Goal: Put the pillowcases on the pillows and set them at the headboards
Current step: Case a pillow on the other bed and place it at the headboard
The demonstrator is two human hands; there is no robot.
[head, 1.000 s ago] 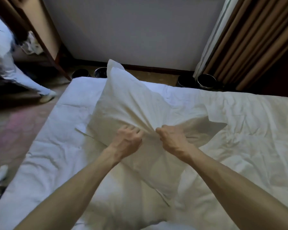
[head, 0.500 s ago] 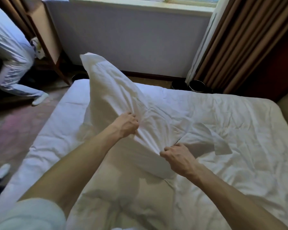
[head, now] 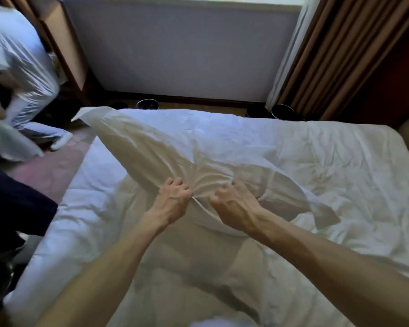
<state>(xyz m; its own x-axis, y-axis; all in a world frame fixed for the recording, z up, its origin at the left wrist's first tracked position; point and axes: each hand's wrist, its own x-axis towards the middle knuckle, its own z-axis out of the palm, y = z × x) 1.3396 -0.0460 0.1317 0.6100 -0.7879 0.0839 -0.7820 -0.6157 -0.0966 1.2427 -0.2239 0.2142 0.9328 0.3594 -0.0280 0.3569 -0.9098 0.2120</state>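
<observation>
View from a head camera looking down on a bed [head: 328,161] spread with rumpled white linen. A white pillowcase [head: 151,147] lies slantwise across the middle of the bed, one corner reaching out past the bed's far left corner and a loose flap trailing towards the right side. It looks plump along its length, so a pillow seems to be largely inside, though the pillow itself is covered. A darker beige patch [head: 246,258] just below the hem could be the pillow's bare end or only shadow; which one cannot be told. The work appears to be midway: the case is being drawn on, the open end is not yet tidied, and the pillow is nowhere near a headboard, which is not clearly in view. Any other pillows remain to be done as well. Two bare forearms stretch in from the near edge. The left hand [head: 174,201] and the right hand [head: 236,208] sit side by side, close but not touching, knuckles up, each with fingers curled tight into bunched cloth at the case's hem. On the floor by the left side of the bed, another person [head: 21,67] in pale clothing bends away. Brown curtains [head: 335,55] hang beyond the far right corner.
</observation>
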